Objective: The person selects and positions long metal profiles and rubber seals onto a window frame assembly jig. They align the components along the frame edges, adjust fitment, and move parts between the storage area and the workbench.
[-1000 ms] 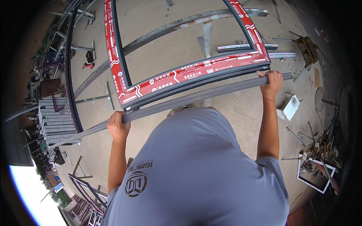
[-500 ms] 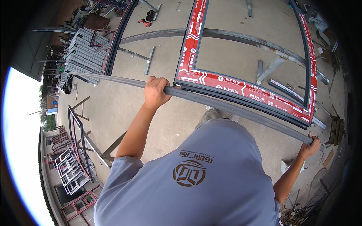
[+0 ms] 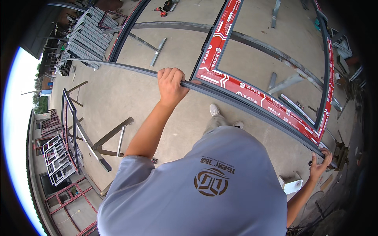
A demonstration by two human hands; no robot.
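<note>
A long grey profile strip (image 3: 126, 68) runs from the far left to the lower right in front of me. My left hand (image 3: 172, 84) is closed over it, near the left corner of a dark window frame (image 3: 252, 94) faced with red protective film. Toward the strip's right end, my right hand (image 3: 321, 162) grips it beside the frame's near right corner; part of its fingers is hidden. Between my hands the strip lies along the frame's near edge, seemingly touching it.
Steel beams (image 3: 173, 25) pass under the frame. A second dark frame (image 3: 126, 33) stands left of it. Profiles (image 3: 88, 37) are stacked at the far left, and a red power drill (image 3: 160, 11) lies beyond. A metal stand (image 3: 112, 137) and a white box (image 3: 292, 184) flank me.
The strip has come up against the frame's near edge, closing the gap at the right. Both hands still hold it. My view has shifted, and more of my shoes shows.
</note>
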